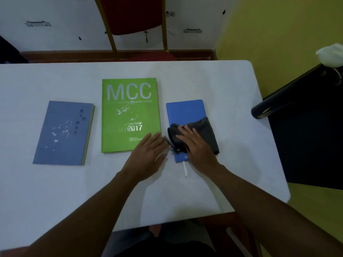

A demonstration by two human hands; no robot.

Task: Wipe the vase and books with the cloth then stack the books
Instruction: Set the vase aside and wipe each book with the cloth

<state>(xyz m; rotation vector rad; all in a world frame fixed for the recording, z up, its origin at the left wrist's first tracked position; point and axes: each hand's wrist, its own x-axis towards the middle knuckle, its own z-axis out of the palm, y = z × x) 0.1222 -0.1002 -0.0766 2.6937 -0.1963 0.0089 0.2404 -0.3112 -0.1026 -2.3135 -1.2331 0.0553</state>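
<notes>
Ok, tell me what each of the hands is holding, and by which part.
Right hand presses the grey cloth flat, palm on its left part, atop the blue notebook. Left hand holds nothing, lying open beside that notebook.

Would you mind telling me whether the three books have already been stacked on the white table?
No, the grey-blue book, the green MCC book and the bright blue notebook lie side by side, apart, on the white table.

Three books flat on white table (232, 86), side by side, apart. Grey-blue book (63, 133) twd left edge, green MCC 2017 book (130, 112) mid, blue notebook (185, 110) rt. Rt hand (196, 145) flat on dark grey cloth (202, 130) atop notebook. Left hand (146, 154) flat at MCC book's near rt corner. Dark vase (263, 112) at table's rt edge.
</notes>
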